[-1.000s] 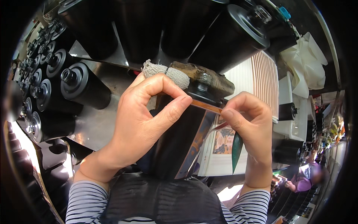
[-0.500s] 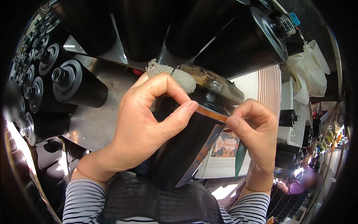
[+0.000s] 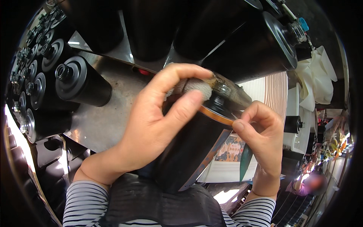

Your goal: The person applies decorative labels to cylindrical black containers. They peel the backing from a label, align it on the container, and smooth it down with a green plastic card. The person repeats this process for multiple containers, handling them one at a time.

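Observation:
A black cylindrical bottle (image 3: pixel 185 151) with a short screw neck leans up from my lap. An orange-brown band (image 3: pixel 213 115) runs round its shoulder, and a patterned strip (image 3: pixel 210 160) runs down its side. My left hand (image 3: pixel 162 109) is open beside the neck, thumb and fingers apart and slightly blurred. Behind it shows a grey knitted cloth bundle (image 3: pixel 198 87), partly covered. My right hand (image 3: pixel 261 130) pinches at the band's right edge; what lies between its fingertips is too small to make out. A green pointed strip (image 3: pixel 245 162) shows below that hand, its upper part hidden.
Large black bottles (image 3: pixel 151 34) stand close across the far side. More black bottles (image 3: pixel 81 81) crowd the left on a metal surface (image 3: pixel 113 121). Right of my work are a patterned card (image 3: pixel 231 149), a white tub (image 3: pixel 294 125) and white cloth (image 3: pixel 315 75). Another person (image 3: pixel 304 183) sits farther right.
My left hand has let go of the band's edge, opened, and moved up and right toward the neck. My right hand keeps its pinch at the band.

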Demonstrator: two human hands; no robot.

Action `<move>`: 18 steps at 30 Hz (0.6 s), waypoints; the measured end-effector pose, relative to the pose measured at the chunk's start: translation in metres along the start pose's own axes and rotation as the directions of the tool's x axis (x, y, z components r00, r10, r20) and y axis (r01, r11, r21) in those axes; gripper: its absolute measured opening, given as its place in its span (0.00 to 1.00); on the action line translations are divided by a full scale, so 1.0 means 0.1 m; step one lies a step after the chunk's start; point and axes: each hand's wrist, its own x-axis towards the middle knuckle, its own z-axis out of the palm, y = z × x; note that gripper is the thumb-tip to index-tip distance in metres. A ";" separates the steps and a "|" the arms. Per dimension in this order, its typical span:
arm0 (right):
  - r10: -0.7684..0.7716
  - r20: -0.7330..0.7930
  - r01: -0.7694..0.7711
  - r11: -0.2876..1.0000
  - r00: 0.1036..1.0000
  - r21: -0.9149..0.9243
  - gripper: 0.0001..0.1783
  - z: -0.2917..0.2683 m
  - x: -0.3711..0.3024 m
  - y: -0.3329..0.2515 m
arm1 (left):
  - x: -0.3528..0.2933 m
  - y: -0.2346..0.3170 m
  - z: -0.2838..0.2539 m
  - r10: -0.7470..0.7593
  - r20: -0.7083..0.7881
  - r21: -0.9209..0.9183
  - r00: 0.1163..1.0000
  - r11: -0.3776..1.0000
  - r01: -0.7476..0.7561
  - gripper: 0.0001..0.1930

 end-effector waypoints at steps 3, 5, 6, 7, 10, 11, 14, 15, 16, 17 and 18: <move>-0.006 0.008 0.006 1.000 1.000 -0.003 0.10 0.00 0.00 0.00 | 0.00 -0.16 -0.03 0.086 0.085 0.116 0.993 0.989 -0.096 0.17; -0.003 0.006 0.003 1.000 1.000 0.009 0.11 0.01 0.00 -0.02 | 0.01 -0.15 -0.04 0.029 0.067 0.001 0.997 1.000 -0.029 0.16; -0.002 0.007 0.002 1.000 1.000 0.008 0.11 0.02 0.01 -0.02 | 0.02 -0.15 -0.05 0.020 0.064 -0.015 0.998 1.000 -0.019 0.15; -0.002 0.008 0.002 1.000 1.000 0.007 0.11 0.02 0.01 -0.01 | 0.02 -0.15 -0.06 0.012 0.060 -0.031 0.998 0.999 -0.011 0.15; -0.011 0.006 0.011 1.000 1.000 -0.011 0.10 0.00 0.00 -0.01 | 0.01 -0.15 -0.06 0.024 0.028 -0.012 0.999 1.000 -0.024 0.12; -0.013 0.006 0.014 1.000 1.000 -0.020 0.10 -0.01 0.01 -0.01 | 0.00 -0.14 -0.05 0.038 -0.015 0.094 0.999 0.995 -0.036 0.12; 0.005 0.022 -0.006 0.999 1.000 0.036 0.10 -0.01 0.01 -0.03 | -0.23 0.02 -0.04 0.177 0.115 0.554 0.977 0.805 -0.211 0.13; -0.004 0.021 0.003 1.000 1.000 0.021 0.10 -0.01 0.01 -0.03 | -0.31 0.00 0.01 0.230 0.229 0.649 0.946 0.689 -0.324 0.15; -0.011 0.021 0.011 1.000 1.000 0.006 0.11 0.00 0.03 -0.04 | -0.38 -0.01 0.06 0.282 0.340 0.708 0.897 0.551 -0.441 0.19; -0.023 0.016 0.023 1.000 1.000 -0.009 0.11 0.00 0.04 -0.04 | -0.39 -0.06 0.05 0.292 0.329 0.706 0.898 0.555 -0.440 0.21; -0.023 0.021 0.023 1.000 1.000 -0.008 0.11 -0.01 0.03 -0.02 | -0.42 -0.11 0.05 0.297 0.317 0.703 0.900 0.564 -0.434 0.25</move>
